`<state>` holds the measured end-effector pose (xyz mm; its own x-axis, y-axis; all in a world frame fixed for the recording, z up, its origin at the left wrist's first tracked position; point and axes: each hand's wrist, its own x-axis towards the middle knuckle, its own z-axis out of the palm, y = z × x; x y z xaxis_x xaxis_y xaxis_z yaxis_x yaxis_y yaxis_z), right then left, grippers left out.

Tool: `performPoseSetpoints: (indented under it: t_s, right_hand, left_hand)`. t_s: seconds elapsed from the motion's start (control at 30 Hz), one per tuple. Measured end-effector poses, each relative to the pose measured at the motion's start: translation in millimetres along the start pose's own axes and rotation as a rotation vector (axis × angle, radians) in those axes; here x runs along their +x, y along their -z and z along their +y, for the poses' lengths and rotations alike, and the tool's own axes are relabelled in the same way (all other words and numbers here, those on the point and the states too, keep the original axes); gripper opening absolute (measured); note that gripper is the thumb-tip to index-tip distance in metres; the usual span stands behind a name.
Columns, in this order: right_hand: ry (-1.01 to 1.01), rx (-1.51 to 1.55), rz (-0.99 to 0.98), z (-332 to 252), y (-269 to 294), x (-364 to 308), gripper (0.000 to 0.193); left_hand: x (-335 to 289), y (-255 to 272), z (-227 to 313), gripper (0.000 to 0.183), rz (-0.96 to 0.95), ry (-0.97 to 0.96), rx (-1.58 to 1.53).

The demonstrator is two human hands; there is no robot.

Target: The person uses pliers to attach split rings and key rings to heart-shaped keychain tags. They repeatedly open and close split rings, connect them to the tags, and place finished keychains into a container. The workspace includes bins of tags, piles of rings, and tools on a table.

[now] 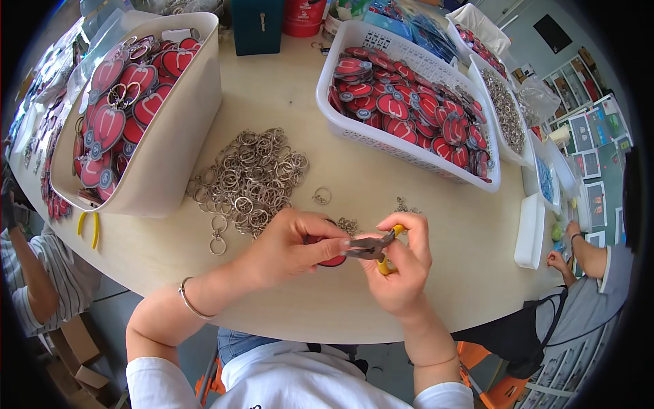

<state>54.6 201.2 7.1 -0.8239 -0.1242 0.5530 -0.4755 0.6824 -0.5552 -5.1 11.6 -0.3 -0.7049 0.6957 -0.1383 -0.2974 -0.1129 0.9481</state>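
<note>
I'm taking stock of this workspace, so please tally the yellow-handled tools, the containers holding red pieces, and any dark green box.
Yellow-handled tools: 2 (pliers in the right hand, tool at left)
Containers of red pieces: 3 (cream bin, white basket, farther white container)
Dark green box: 1
Total: 6

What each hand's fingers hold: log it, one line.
left fingers: hold red tag | right fingers: hold pliers, tips by tag | ahead: ring pile
</note>
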Motion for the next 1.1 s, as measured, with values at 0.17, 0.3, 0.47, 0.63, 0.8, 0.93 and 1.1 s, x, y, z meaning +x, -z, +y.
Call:
performPoseSetpoints:
  t_s: [0.17, 0.3, 0.47, 0.63, 0.8, 0.93, 1.1]
  right_hand:
    - [-0.125, 0.111, 0.006, -1.6, -1.4, -2.4, 0.018]
    - [-0.257, 0.294, -0.029, -2.9, -1.4, -0.4, 0.016]
    - [-0.343, 0.434, -0.260, -0.6, 12.1, 7.2, 0.014]
    - [-0.420, 0.482, -0.307, 3.4, 12.1, 4.8, 0.014]
    - [-0.448, 0.458, -0.344, 1.3, 12.6, 6.8, 0.013]
    - [-0.451, 0.473, -0.368, 1.3, 13.8, 8.2, 0.012]
    - [-0.492, 0.491, -0.386, 2.7, 13.9, 7.2, 0.013]
  left_hand:
    - [-5.5, -13.2, -6.1, 0.015, 0.111, -0.157, 0.082]
    - [-9.0, -22.0, -12.2, 0.028, 0.225, -0.173, 0.038]
    - [-9.5, -22.8, -13.4, 0.033, 0.262, -0.260, 0.159]
    - [-11.7, -17.9, -14.9, 0.031, 0.246, -0.222, 0.236]
    - [-12.5, -16.5, -13.9, 0.027, 0.251, -0.215, 0.264]
    - [-12.3, -15.2, -15.0, 0.027, 0.241, -0.256, 0.276]
    - [-11.3, -11.6, -14.6, 0.028, 0.207, -0.271, 0.392]
